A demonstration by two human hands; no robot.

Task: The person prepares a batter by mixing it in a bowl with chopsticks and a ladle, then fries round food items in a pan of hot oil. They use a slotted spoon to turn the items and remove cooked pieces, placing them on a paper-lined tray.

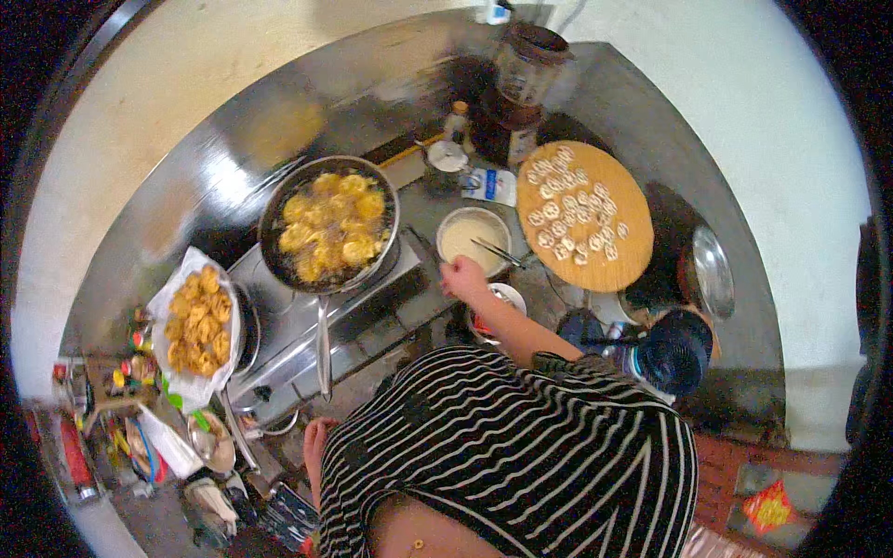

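Note:
My right hand (pixel 464 277) is closed in a fist at the near rim of a bowl of pale batter (pixel 464 234). It appears to grip a dark, thin utensil (pixel 421 240) that points toward the frying pan; blur hides its exact kind. A pair of dark chopsticks or tongs (pixel 497 252) rests in the batter, over the bowl's right side. To the left, a frying pan (pixel 324 296) holds battered yellow pieces (pixel 331 223) in bubbling oil. My left hand (pixel 317 438) hangs low beside the striped shirt, partly covered; its fingers are not clear.
A round wooden board (pixel 631 268) carries several lotus root slices (pixel 572 202). Fried golden pieces (pixel 201 321) lie on a paper-lined dish (pixel 167 380) left of the stove (pixel 370 296). The pan's handle (pixel 324 356) projects toward me. Behind stand a glass bottle (pixel 457 124) and a large jar (pixel 528 77).

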